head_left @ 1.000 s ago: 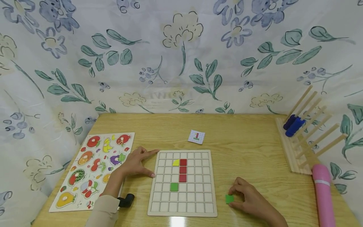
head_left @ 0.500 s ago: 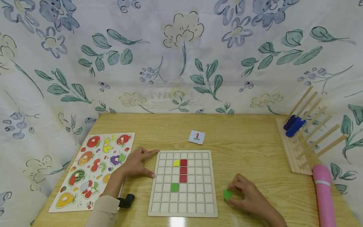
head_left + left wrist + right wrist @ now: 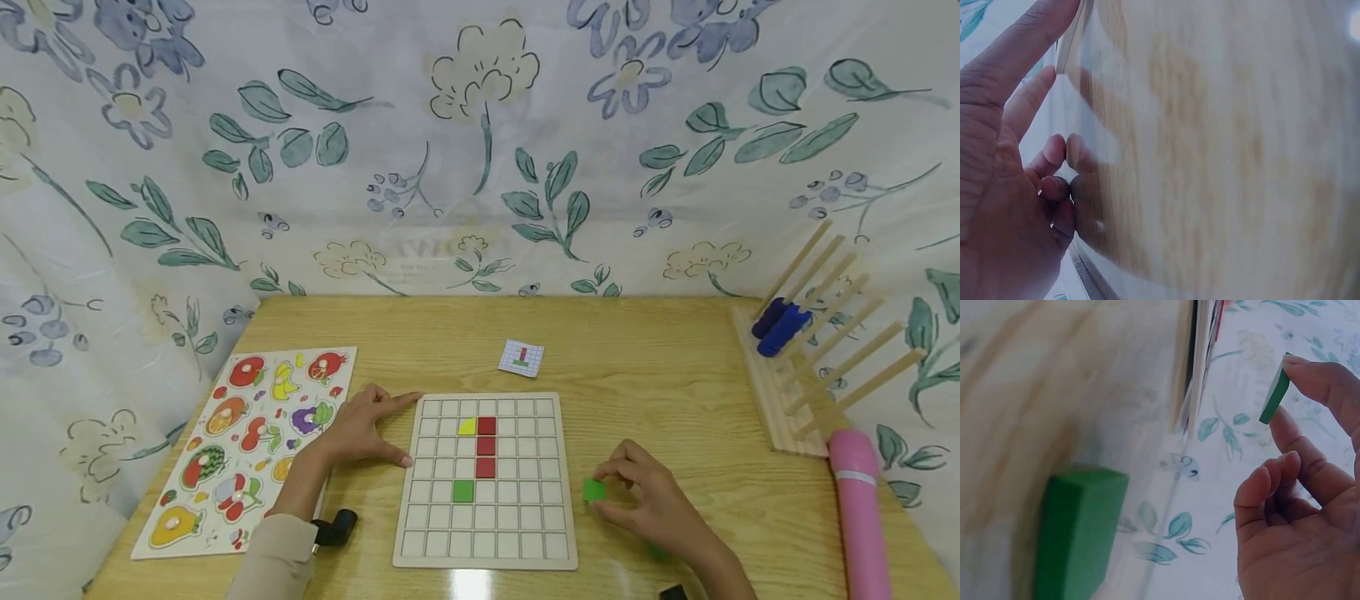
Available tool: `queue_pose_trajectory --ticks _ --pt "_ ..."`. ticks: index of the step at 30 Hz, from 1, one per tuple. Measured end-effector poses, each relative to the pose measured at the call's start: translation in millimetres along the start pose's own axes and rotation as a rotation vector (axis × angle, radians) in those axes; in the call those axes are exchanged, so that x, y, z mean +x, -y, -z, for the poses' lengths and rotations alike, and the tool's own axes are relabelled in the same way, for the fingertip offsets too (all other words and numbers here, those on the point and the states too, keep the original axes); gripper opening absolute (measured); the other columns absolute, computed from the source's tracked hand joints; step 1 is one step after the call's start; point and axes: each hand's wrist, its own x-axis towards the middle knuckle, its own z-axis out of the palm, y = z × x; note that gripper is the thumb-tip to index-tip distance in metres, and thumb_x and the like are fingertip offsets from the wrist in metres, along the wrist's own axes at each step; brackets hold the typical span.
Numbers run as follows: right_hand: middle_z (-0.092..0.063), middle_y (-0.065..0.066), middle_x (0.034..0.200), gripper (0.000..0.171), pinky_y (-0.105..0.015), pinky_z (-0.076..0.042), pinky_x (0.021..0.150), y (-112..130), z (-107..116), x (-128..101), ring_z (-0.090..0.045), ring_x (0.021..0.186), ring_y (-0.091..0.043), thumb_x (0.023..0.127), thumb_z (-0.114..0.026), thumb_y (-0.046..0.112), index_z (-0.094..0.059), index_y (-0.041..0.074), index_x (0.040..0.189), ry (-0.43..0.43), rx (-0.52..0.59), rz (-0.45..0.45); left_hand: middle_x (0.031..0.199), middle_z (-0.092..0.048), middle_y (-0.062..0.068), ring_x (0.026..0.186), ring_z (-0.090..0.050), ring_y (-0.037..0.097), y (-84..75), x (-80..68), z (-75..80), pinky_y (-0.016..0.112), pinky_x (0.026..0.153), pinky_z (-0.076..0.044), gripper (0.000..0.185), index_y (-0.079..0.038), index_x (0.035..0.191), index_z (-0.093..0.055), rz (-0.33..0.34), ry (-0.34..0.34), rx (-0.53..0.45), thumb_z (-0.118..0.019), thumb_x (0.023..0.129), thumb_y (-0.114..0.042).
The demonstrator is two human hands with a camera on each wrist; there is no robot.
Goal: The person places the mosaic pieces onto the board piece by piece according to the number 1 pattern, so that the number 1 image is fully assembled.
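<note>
A square wooden grid board (image 3: 433, 546) lies on the table. Three red tiles (image 3: 486, 446) form a column on it, with a yellow rounded tile (image 3: 468, 427) beside the top one and a green square tile (image 3: 463, 491) lower left. My left hand (image 3: 363, 429) touches the board's left side, thumb and index finger spread. In the left wrist view, the other fingers (image 3: 1054, 187) are bent near the tabletop. Right of the board, my right hand (image 3: 648, 500) pinches another green square tile (image 3: 1276, 394) between thumb and index finger, raised off the table.
Another green piece (image 3: 1079, 531) rests under the right wrist. A small pattern card (image 3: 521, 357) lies behind the board. Left is a fruit puzzle (image 3: 217, 450); right are a wooden peg rack (image 3: 783, 400) and a pink cylinder (image 3: 857, 508). A patterned cloth (image 3: 480, 167) hangs behind.
My right hand has lifted the green tile and carried it up and left toward the board. A green piece now shows beneath the right wrist. The left hand stays at the board's edge.
</note>
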Motion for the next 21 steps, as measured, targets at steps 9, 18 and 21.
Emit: queue_pose_trajectory --ticks 9,18,21 --pt "-0.05 0.0 0.088 0.034 -0.026 -0.043 0.064 7 -3 10 -0.046 0.076 -0.014 0.07 -0.088 0.003 -0.071 0.015 0.097 0.004 0.018 0.018 0.096 -0.035 0.002 0.085 -0.032 0.018 -1.4 -0.1 0.2 0.035 0.072 -0.027 0.1 -0.035 0.146 -0.05 0.015 0.012 0.007 -0.088 0.057 -0.061" --pt "-0.049 -0.002 0.085 0.032 -0.026 -0.042 0.062 13 -7 18 -0.044 0.072 -0.016 0.069 -0.088 0.002 -0.072 0.014 0.095 0.013 0.045 0.015 0.097 -0.036 0.002 0.086 -0.033 0.019 -1.4 -0.3 1.1 0.035 0.072 -0.027 0.101 -0.034 0.146 -0.051 0.02 0.017 0.0 -0.089 0.056 -0.06" --pt "-0.05 -0.003 0.087 0.031 -0.026 -0.045 0.064 15 -10 21 -0.048 0.075 -0.014 0.069 -0.087 0.001 -0.072 0.013 0.094 0.023 0.053 0.014 0.096 -0.036 0.002 0.086 -0.033 0.019 -1.2 0.0 1.0 0.035 0.072 -0.028 0.101 -0.034 0.146 -0.051 0.017 0.015 0.0 -0.089 0.056 -0.06"
